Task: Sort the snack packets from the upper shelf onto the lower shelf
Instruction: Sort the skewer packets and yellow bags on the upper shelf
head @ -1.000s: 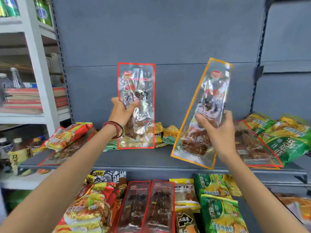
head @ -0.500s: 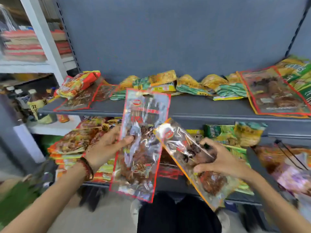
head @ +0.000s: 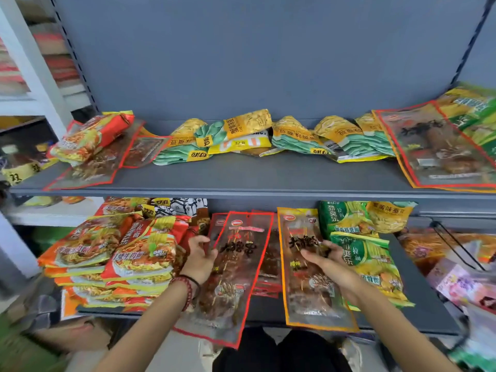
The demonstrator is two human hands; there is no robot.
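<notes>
Left hand [head: 200,260] pinches the red-edged packet [head: 241,269], right hand [head: 331,267] grips the orange-edged packet [head: 302,264]; noodle packs [head: 142,251] sit just left of both.

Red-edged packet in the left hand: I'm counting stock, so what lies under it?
Beneath the red-edged packet, other red packets lie flat on the lower shelf, showing at its right edge. It covers the rest, so their number is hidden.
</notes>
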